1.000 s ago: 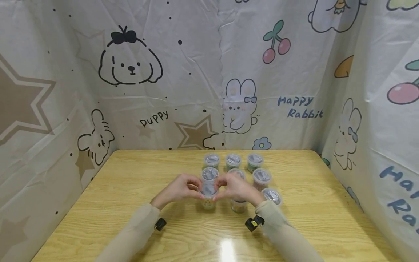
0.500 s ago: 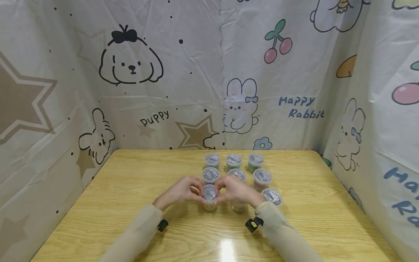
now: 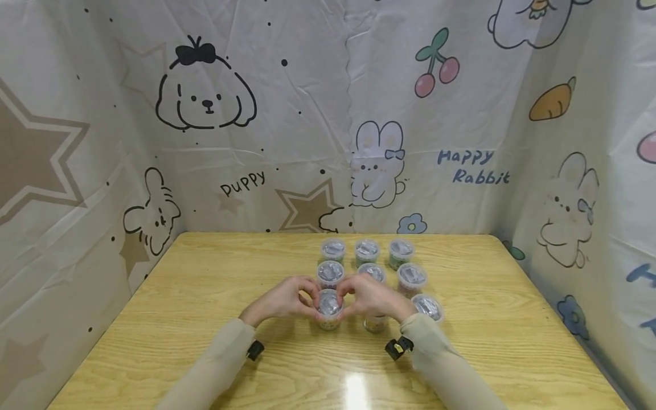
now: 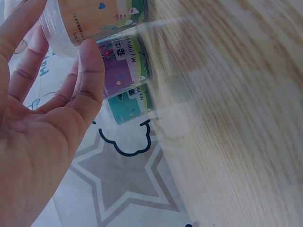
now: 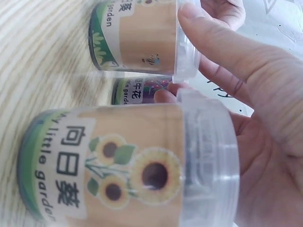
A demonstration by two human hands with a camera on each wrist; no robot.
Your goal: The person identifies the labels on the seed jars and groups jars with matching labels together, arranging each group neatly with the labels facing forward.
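A clear plastic cup with a lid and an orange label [image 3: 328, 323] stands at the near left of a group of similar cups. My left hand [image 3: 287, 297] holds its lid from the left, thumb at the near side and fingers curled farther back. From the other side my right hand [image 3: 370, 296] holds the same lid, its thumb on the rim in the right wrist view. Close to that hand stands another cup with a sunflower label [image 5: 142, 165], partly hidden by the hand in the head view. A purple-labelled cup [image 4: 124, 71] stands just behind the held one.
Several more lidded cups stand in rows behind and to the right, including one at the back right [image 3: 401, 253] and one at the near right [image 3: 426, 308]. The wooden table [image 3: 225, 262] meets a printed cloth [image 3: 302, 114] at its back and sides.
Between the first frame and the second, the held cup settled slightly lower and nearer, with both hands staying at its lid. Since then cup and hands look still.
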